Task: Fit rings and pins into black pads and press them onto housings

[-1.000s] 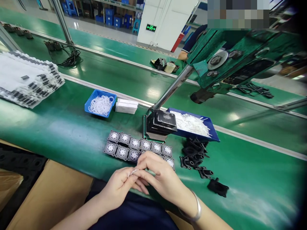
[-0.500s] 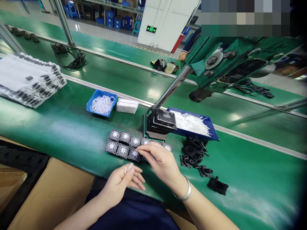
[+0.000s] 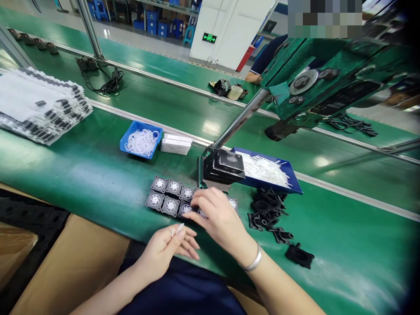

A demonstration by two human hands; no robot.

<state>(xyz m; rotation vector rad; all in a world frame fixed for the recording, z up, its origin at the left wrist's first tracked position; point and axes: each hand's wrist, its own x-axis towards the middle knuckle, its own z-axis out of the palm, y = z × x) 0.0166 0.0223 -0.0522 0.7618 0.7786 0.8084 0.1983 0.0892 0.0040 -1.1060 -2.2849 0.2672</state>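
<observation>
My left hand (image 3: 169, 245) is closed in a pinch on a small white piece (image 3: 180, 227), its other fingers loosely spread. Two rows of black square housings with white swirl-patterned centres (image 3: 171, 205) lie on the green table. Over their right part hovers my right hand (image 3: 215, 214), thumb and fingers apart, with nothing visible between them. It hides several of the housings. Just behind the rows stands the black block on the base of a green press (image 3: 226, 162).
A blue bin (image 3: 122, 146) holds white rings, beside a white stack (image 3: 176, 144). A dark blue tray (image 3: 297, 178) holds white strips. Loose black parts (image 3: 267, 210) lie to the right, a single black housing (image 3: 299, 256) nearer. White sheets (image 3: 29, 96) are piled left. The press head (image 3: 305, 87) overhangs.
My right hand's thumb and fingers have parted from a pinch, and the hand has shifted slightly over the housings. My left hand keeps its pinch. The view has shifted slightly.
</observation>
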